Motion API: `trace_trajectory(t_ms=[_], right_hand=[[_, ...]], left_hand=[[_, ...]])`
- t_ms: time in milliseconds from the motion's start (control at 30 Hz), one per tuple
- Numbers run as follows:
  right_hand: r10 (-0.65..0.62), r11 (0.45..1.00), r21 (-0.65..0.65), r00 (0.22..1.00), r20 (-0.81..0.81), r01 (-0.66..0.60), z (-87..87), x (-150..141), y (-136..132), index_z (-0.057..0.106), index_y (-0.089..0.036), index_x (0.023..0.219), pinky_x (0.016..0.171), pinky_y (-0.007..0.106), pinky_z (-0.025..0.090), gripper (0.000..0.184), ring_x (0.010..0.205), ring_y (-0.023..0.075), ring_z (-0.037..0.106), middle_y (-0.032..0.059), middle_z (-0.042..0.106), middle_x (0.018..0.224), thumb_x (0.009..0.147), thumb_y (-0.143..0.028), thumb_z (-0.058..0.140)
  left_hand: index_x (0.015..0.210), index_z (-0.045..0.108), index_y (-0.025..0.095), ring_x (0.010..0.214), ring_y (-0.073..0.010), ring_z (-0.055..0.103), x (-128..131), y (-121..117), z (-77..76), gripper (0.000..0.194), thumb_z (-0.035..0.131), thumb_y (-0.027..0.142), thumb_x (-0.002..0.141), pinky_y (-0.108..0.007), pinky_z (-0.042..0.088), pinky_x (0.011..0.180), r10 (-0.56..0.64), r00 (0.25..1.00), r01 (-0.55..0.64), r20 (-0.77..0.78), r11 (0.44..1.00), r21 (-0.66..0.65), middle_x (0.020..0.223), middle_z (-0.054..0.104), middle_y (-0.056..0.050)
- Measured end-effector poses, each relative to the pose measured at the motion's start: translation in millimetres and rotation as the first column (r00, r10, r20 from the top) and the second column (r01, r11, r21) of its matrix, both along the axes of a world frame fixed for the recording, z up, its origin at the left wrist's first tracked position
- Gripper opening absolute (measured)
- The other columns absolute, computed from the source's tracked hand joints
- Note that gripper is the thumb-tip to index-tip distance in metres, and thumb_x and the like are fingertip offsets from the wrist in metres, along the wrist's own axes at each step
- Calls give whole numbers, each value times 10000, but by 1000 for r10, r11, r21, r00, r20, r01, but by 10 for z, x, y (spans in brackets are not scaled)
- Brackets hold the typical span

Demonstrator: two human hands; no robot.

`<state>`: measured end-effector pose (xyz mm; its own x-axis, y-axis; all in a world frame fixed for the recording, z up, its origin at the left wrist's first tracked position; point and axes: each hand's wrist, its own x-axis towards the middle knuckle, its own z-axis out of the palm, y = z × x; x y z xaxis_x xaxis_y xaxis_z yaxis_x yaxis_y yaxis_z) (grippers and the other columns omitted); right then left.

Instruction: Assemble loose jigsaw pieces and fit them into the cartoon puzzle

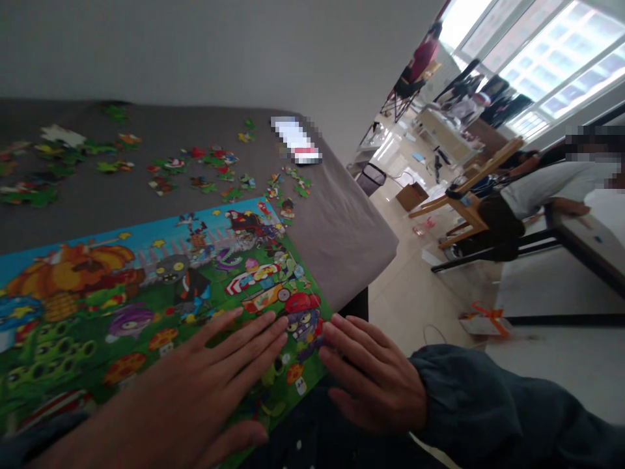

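A colourful cartoon picture sheet (195, 273) with zombies, plants and a pumpkin lies on the grey-covered table. Flat across its lower part rests my left hand (215, 365), fingers stretched out and thumb apart. My right hand (371, 371) is at the sheet's right edge, fingers extended with the tips touching or just over that edge. Neither hand holds anything that I can see. Loose jigsaw pieces (215, 159) are scattered behind the sheet, and a thicker group of pieces (53, 163) lies at the left.
A phone (296, 140) with a lit screen lies near the back right of the grey cloth (346, 241). Beyond the table's right edge is a tiled floor with a cardboard box (411, 197) and a wooden chair (463, 202). A person (537, 189) sits at another table.
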<state>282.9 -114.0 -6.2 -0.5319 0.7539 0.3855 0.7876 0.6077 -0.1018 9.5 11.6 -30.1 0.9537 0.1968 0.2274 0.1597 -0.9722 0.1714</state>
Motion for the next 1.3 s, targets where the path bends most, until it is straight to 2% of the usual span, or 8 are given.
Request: trace_trajectory(t_ms=[133, 267, 500, 667, 867, 1000, 1200, 1300], right_hand=[[61, 998, -15, 997, 47, -61, -112, -118, 45, 639, -84, 1306, 1235, 404, 358, 408, 1434, 248, 476, 113, 652, 1386, 988, -307, 514], [53, 999, -14, 995, 80, -52, -195, -153, 53, 667, -108, 1280, 1204, 390, 423, 338, 1350, 216, 570, 71, 669, 1365, 993, -209, 521], [179, 984, -38, 978, 106, -176, 10, 13, 244, 756, -216, 1147, 912, 268, 641, 297, 1140, 167, 712, -10, 730, 1249, 945, -233, 539], [174, 985, 19, 983, -60, -173, 191, 252, 998, 722, -247, 1190, 666, 332, 634, 308, 780, 190, 733, 25, 799, 1003, 949, -236, 531], [-119, 993, -48, 891, -437, 109, 517, 379, 2598, 716, -156, 1164, 748, 325, 584, 266, 817, 147, 694, 41, 756, 993, 989, -248, 538], [-238, 968, -79, 768, -595, 239, 470, 394, 3394, 648, -21, 1255, 768, 238, 498, 464, 805, 78, 655, 48, 728, 995, 1026, -303, 360], [-250, 968, -103, 822, -512, 230, -93, 419, 3456, 750, -133, 1061, 722, 313, 546, 242, 681, 136, 618, 63, 751, 860, 936, -217, 560], [-187, 982, -118, 880, -437, 150, -178, 412, 3373, 749, -189, 1093, 797, 367, 561, 247, 789, 180, 662, 75, 765, 940, 935, -218, 561]], left_hand=[[1573, 305, 242, 1430, -206, 465, -17, -58, -65, 709, 486, 570, 971, -377, -50, 1270, -22, 999, 22, -23, 999, -23, 1578, 469, -40], [1548, 366, 247, 1428, -181, 467, 16, -30, -36, 614, 514, 456, 990, -349, 137, 1259, -32, 999, 32, 12, 999, -24, 1570, 489, -13], [1504, 429, 330, 1451, -148, 430, 11, 65, 72, 529, 532, 399, 990, -323, 286, 1205, -39, 998, 40, -44, 999, 14, 1599, 424, 75], [1503, 405, 428, 1448, -160, 436, -165, 340, 95, 499, 484, 412, 1010, -379, 101, 1286, 126, 992, -123, -9, 983, 138, 1592, 428, 120], [1523, 355, 467, 1438, -402, 433, -622, 901, 40, 548, 480, 469, 990, -670, 367, 1140, 462, 884, -454, -65, 885, 106, 1600, 446, 46], [1585, 225, 386, 1463, -423, 369, -859, 1086, -25, 609, 445, 412, 1017, -690, 413, 1099, 609, 780, -601, -143, 793, 95, 1643, 366, -16], [1600, 151, 397, 1462, -388, 392, -975, 1140, -303, 689, 457, 482, 989, -654, 424, 1117, 643, 752, -635, -146, 765, 107, 1641, 354, -56], [1596, 170, 401, 1479, -357, 381, -994, 1121, -319, 694, 476, 503, 981, -610, 391, 1156, 652, 738, -646, -177, 757, 97, 1656, 330, -33]])
